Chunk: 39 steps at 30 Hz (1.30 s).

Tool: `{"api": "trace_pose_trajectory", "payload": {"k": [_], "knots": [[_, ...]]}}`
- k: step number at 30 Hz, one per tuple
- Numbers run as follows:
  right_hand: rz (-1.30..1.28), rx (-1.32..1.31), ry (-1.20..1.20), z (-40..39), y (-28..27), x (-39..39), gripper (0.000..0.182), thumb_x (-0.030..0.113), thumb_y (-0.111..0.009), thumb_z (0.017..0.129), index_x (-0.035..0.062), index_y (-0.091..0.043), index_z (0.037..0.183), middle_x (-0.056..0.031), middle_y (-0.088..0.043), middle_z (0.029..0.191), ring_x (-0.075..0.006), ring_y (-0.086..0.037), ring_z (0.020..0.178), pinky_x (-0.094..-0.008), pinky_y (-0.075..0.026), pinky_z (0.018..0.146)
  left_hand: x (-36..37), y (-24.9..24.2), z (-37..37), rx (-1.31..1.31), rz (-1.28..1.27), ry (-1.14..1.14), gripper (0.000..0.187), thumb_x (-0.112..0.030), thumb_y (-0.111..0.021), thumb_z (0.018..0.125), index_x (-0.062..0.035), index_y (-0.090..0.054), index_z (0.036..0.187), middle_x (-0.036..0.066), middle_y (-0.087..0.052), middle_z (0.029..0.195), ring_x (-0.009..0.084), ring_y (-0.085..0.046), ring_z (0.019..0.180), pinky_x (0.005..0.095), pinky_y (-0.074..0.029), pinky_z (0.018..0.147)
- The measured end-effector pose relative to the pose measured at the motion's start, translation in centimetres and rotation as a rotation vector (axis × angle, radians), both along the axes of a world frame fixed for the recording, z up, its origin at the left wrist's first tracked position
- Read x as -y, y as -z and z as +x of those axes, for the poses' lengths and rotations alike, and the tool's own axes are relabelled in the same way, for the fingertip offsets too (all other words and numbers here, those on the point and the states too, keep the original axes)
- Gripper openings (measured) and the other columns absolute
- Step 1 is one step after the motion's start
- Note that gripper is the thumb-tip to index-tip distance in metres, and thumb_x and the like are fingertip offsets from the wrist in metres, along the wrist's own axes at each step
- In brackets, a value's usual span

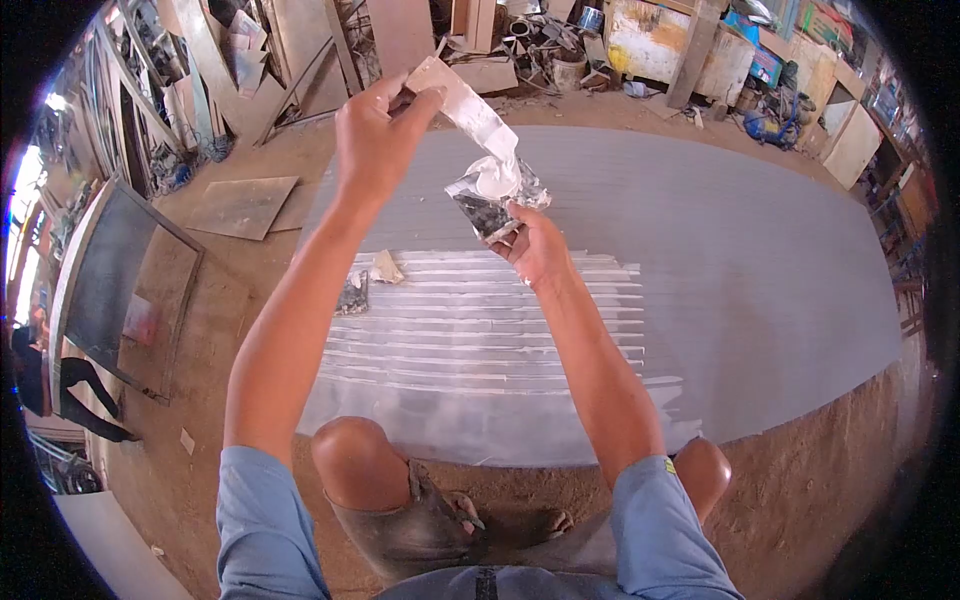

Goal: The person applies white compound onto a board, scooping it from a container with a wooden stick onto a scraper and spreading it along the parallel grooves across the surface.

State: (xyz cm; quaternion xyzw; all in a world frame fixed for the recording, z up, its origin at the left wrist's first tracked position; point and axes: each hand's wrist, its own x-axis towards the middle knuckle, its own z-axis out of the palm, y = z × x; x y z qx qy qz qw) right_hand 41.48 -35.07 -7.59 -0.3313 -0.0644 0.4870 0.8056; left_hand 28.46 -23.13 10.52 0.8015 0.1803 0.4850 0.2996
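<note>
My left hand [375, 140] grips a flat, pale putty scraper [465, 108], tilted down to the right. Its lower end carries white paste and meets a lump of white putty [497, 178]. That putty rests on a small dark, smeared square plate [487, 212], held from below by my right hand [540, 250]. Under both hands lies a large grey panel [760, 270] with grooves. White putty streaks [480, 320] run across its near left part. A crumpled beige scrap [386, 267] and a small dark, smeared piece [352, 294] lie on the panel beside my left forearm.
A framed screen panel [120, 270] leans at the left, with a person's dark-clothed legs [90, 395] near it. Thin boards [240, 205] lie on the dirt floor. Wood scraps, a bucket [569, 74] and a blue machine [768, 128] line the back.
</note>
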Motion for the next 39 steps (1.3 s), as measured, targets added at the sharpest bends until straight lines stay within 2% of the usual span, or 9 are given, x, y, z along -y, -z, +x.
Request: {"api": "trace_pose_trajectory", "payload": {"k": [5,14,20,26,29,31,32,34,39], "knots": [[-0.023,0.023,0.048,-0.9,-1.2,0.8,0.041,0.012,-0.059,0.096,0.0014,-0.049,0.134,-0.0157,-0.063,0.121,-0.0295,-0.067,0.106,-0.0504,-0.060,0.086,0.2,1.7,0.1,-0.002,0.164,-0.054,0.034,-0.027,-0.072,0.086,-0.0053,-0.075,0.112,0.014,-0.076,0.089,0.0191,-0.073,0.078,0.0325,-0.054,0.073],[-0.028,0.125,0.140,-3.3,-3.5,2.0,0.039,0.014,-0.058,0.096,-0.0005,-0.052,0.131,-0.0143,-0.063,0.118,-0.0272,-0.067,0.102,-0.0467,-0.060,0.084,2.7,5.6,0.8,-0.087,0.428,0.042,0.033,-0.023,-0.069,0.088,-0.0099,-0.074,0.117,0.018,-0.075,0.097,0.0341,-0.073,0.083,0.0374,-0.058,0.076],[-0.026,0.079,0.249,-1.7,-2.6,7.1,0.043,0.018,-0.061,0.096,-0.0001,-0.049,0.134,-0.0141,-0.060,0.124,-0.0273,-0.062,0.110,-0.0476,-0.054,0.090,2.1,5.8,2.4,-0.250,0.274,0.011,0.035,-0.028,-0.067,0.088,-0.0070,-0.074,0.115,0.021,-0.074,0.093,0.0389,-0.071,0.084,0.0430,-0.056,0.079],[-0.316,0.378,0.352,3.6,-4.9,19.4,0.038,0.026,-0.063,0.098,0.0006,-0.060,0.127,-0.0102,-0.065,0.117,-0.0205,-0.064,0.104,-0.0402,-0.054,0.091,-2.2,11.9,6.1,-0.394,0.070,-0.003,0.039,-0.033,-0.066,0.087,-0.0040,-0.073,0.113,0.021,-0.073,0.088,0.0393,-0.071,0.082,0.0456,-0.055,0.078],[-0.686,0.750,0.287,4.3,-5.2,21.8,0.037,0.023,-0.061,0.098,0.0044,-0.060,0.130,-0.0078,-0.066,0.123,-0.0236,-0.065,0.103,-0.0394,-0.053,0.089,-3.5,13.7,4.7,-0.421,-0.013,-0.073,0.053,-0.043,-0.065,0.091,-0.0056,-0.066,0.128,0.025,-0.071,0.106,0.0401,-0.069,0.100,0.0429,-0.055,0.085],[-1.052,1.567,0.175,4.6,-2.4,22.2,0.037,0.011,-0.057,0.096,0.0103,-0.061,0.133,-0.0053,-0.065,0.131,-0.0274,-0.063,0.111,-0.0413,-0.049,0.092,-3.8,14.2,2.5,-0.370,-0.005,-0.144,0.064,-0.049,-0.063,0.093,-0.0065,-0.057,0.140,0.026,-0.065,0.126,0.0389,-0.063,0.117,0.0419,-0.053,0.093],[-1.057,1.566,0.176,5.0,-0.9,22.1,0.037,0.011,-0.057,0.096,0.0103,-0.061,0.133,-0.0053,-0.065,0.131,-0.0274,-0.063,0.111,-0.0413,-0.049,0.092,-3.6,13.6,0.7,-0.378,-0.031,-0.125,0.069,-0.051,-0.063,0.094,-0.0064,-0.052,0.145,0.025,-0.060,0.136,0.0376,-0.059,0.126,0.0413,-0.051,0.098],[-1.169,2.281,0.180,5.5,2.0,21.7,0.050,0.000,-0.055,0.088,0.0170,-0.061,0.135,-0.0010,-0.063,0.134,-0.0206,-0.057,0.123,-0.0423,-0.042,0.098,-4.0,13.5,-3.3,-0.269,-0.120,0.039,0.069,-0.046,-0.063,0.096,-0.0013,-0.049,0.146,0.022,-0.055,0.144,0.0319,-0.058,0.128,0.0400,-0.048,0.102],[-1.129,2.183,0.264,6.2,4.9,19.9,0.048,0.001,-0.055,0.089,0.0178,-0.062,0.133,-0.0002,-0.062,0.138,-0.0215,-0.051,0.129,-0.0446,-0.035,0.102,2.8,10.6,-15.6,-0.402,-0.387,0.114,0.052,-0.023,-0.065,0.097,0.0001,-0.053,0.143,0.018,-0.056,0.145,0.0264,-0.054,0.133,0.0380,-0.042,0.110]]}}
